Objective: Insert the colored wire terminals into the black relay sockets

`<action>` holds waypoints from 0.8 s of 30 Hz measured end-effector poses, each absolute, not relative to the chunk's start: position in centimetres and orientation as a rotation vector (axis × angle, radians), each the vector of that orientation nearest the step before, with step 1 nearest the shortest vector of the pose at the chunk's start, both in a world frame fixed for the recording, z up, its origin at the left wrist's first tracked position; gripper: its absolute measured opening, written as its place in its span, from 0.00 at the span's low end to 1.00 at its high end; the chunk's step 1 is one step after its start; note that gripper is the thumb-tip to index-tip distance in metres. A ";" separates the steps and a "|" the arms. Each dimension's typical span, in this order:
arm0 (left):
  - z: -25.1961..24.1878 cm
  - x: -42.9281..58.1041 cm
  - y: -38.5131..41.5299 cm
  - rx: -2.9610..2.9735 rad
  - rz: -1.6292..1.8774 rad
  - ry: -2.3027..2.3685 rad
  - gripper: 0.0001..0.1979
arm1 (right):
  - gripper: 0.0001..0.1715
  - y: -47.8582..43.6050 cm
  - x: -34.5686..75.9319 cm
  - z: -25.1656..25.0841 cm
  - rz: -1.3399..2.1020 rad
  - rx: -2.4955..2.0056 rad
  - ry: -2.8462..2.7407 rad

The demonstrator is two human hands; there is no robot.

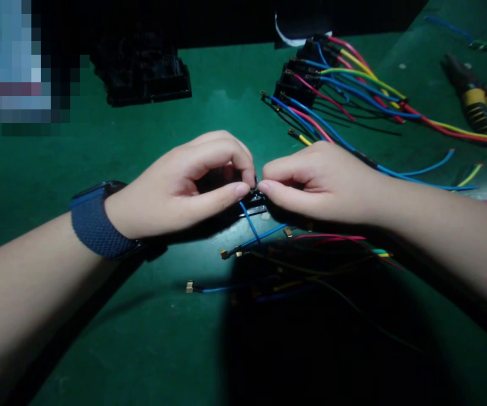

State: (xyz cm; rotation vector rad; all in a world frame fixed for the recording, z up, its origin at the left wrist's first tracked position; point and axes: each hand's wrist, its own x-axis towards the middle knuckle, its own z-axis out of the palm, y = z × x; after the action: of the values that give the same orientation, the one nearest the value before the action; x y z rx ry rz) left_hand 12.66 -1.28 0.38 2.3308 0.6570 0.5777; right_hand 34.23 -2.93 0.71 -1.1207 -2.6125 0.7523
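My left hand (pixel 193 180), with a dark blue watch band (pixel 100 223) on its wrist, is closed, thumb and fingers pinched at a small black plastic part (pixel 254 202). Against the same part, my right hand (pixel 311 177) pinches from the other side; the fingertips of both hands nearly touch. Most of the part is hidden by the fingers. A blue wire (pixel 249 220) runs down from just below it. Under and in front of my hands lie loose wires with brass terminals (pixel 225 254), partly in deep shadow.
On the green table (pixel 142 332), a cluster of black plastic housings (pixel 150 79) sits at the back left. Coloured wires (pixel 353 84) spread from black blocks (pixel 298 90) at the back right. Yellow-handled pliers (pixel 476 104) lie at the far right.
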 end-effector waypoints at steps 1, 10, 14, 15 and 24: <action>0.4 12.6 -1.3 2.332 0.576 0.661 0.06 | 0.21 -2.9 34.2 0.7 0.757 -1.121 -2.617; 0.3 12.7 -1.2 2.306 0.596 0.640 0.05 | 0.21 -3.1 34.2 0.6 0.706 -1.089 -2.578; 0.4 12.7 -1.2 2.309 0.594 0.625 0.06 | 0.21 -3.2 34.2 0.7 0.704 -1.092 -2.587; 0.4 12.7 -1.2 2.311 0.592 0.622 0.06 | 0.21 -3.2 34.2 0.7 0.709 -1.087 -2.591; 0.4 12.6 -1.2 2.304 0.598 0.630 0.10 | 0.21 -3.2 34.3 0.8 0.743 -1.108 -2.587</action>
State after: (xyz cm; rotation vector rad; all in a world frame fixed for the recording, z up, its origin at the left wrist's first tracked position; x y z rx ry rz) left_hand 12.56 -1.23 0.39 2.3042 0.6302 0.5980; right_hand 34.25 -3.19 0.84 -1.1076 -2.5871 0.7427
